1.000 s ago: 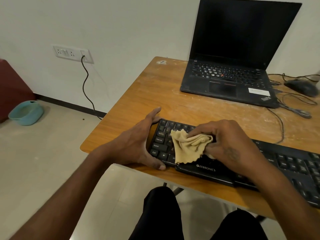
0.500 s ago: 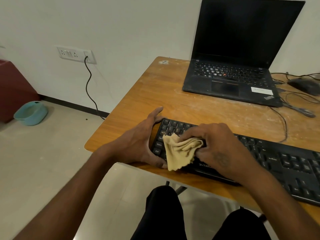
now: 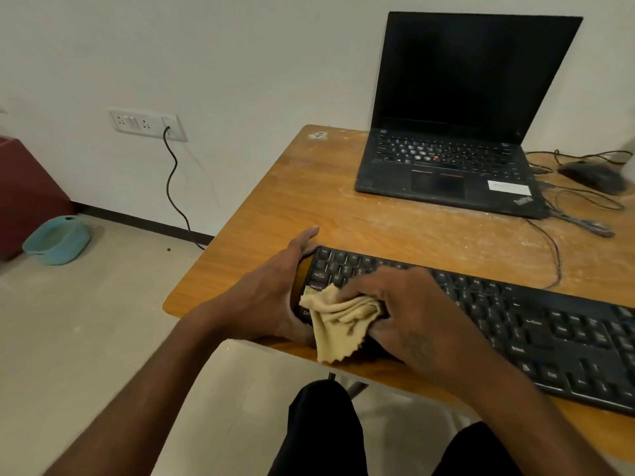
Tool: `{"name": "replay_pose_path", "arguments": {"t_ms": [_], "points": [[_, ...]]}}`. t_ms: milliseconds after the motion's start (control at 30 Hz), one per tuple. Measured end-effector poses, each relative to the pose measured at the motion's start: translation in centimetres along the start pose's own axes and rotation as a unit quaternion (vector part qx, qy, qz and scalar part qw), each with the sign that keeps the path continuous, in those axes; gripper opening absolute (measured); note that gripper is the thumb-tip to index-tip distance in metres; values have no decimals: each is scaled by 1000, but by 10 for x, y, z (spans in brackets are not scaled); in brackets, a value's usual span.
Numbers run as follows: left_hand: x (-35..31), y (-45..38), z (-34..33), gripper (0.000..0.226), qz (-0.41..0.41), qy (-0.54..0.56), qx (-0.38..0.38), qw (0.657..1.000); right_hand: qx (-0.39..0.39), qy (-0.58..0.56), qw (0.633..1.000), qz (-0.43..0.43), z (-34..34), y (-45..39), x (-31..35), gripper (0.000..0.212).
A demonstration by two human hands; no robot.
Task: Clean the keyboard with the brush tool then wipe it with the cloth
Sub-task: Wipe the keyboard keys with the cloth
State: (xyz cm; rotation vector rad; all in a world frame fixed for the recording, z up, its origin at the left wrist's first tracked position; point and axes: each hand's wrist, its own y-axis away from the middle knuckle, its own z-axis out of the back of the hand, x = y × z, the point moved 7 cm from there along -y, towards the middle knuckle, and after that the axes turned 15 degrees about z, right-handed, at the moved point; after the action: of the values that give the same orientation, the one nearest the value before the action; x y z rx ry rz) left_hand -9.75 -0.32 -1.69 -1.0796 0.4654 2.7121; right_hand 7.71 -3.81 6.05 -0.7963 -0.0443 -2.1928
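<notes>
On the desk (image 3: 268, 207) the right grip (image 3: 412, 317) clutches the cloth (image 3: 338, 321) — slid leftward (left grip (image 3: 275, 297) clasping keyboard (image 3: 515, 317) end).

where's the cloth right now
In the head view the cloth is bunched under the right hand on the left end of the keyboard, beside the left hand, its loose corner hanging over the near edge.
</notes>
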Motion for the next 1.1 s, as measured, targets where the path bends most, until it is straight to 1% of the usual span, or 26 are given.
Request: {"name": "replay_pose_path", "arguments": {"t_ms": [100, 200, 300, 367, 433, 533, 633, 733, 833, 967, 1033, 1100], "points": [[1, -1, 0, 153, -8, 0, -1, 1000, -10, 6, 1000, -17, -6, -3, 1, 43], [1, 3, 0, 152, -19, 6, -5, 1000, -26, 1, 1000, 12, -23, -24, 19, 43], [0, 6, 1, 147, -24, 13, -10, 1000, -19, 6, 999, 28, -33, -33, 27, 45], [-2, 6, 1, 148, -24, 6, -7, 1000, -12, -3, 1000, 23, -29, -25, 20, 41], [-2, 4, 1, 151, -23, 0, -8, 1000, -2, -3, 1000, -4, -18, -5, 7, 37], [-2, 1, 1, 151, -11, -10, -7, 1000, -6, -11, 1000, -29, -5, 20, -4, 41], [-6, 2, -1, 151, -12, -15, -9, 1000, -25, -10, 999, -19, -11, 15, 3, 37], [-8, 5, 0, 150, -22, -16, -13, 1000, -46, -9, 999, 14, -24, -3, 17, 35], [-10, 6, 0, 149, -30, -17, -14, 999, -44, -25, 998, 36, -29, -3, 19, 35], [-9, 4, 0, 150, -24, -19, -14, 999, -15, -26, 999, 11, -17, 25, -1, 36], [-8, 4, 0, 149, -18, -21, -15, 1000, -24, -36, 999, -2, -9, 35, -8, 34], [-8, 4, 0, 150, -18, -23, -15, 999, -46, -29, 999, 4, -7, 29, -5, 33]]}}
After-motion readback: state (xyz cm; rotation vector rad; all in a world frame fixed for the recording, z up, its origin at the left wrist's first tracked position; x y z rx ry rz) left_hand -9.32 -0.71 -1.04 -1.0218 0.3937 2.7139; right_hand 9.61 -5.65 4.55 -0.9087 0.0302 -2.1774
